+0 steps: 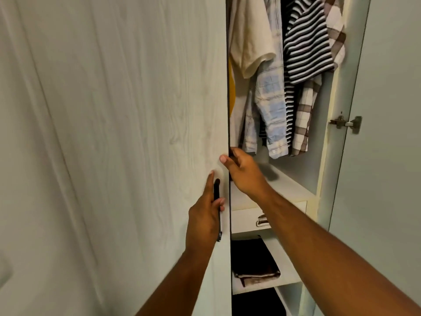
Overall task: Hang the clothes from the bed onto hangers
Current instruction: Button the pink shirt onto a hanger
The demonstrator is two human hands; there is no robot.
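My left hand [205,213] was curled round the dark handle [216,189] of the left wardrobe door [136,110], forefinger straight up the panel. My right hand [242,173] pinched that door's free edge, thumb in front, fingers behind. Hanging inside, up and to the right: cream T-shirt [250,37], blue plaid shirt [271,106], striped top [305,42], brown check shirt [304,117]. Folded dark cloth [252,258] lay on a shelf below.

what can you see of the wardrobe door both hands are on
The wardrobe door is a tall pale panel with a faint wood-grain look and a dark right edge, filling the left of the view. A slim black vertical handle sits near that edge. The left hand grips the handle; the right hand hooks its fingers round the edge, thumb on the front face.
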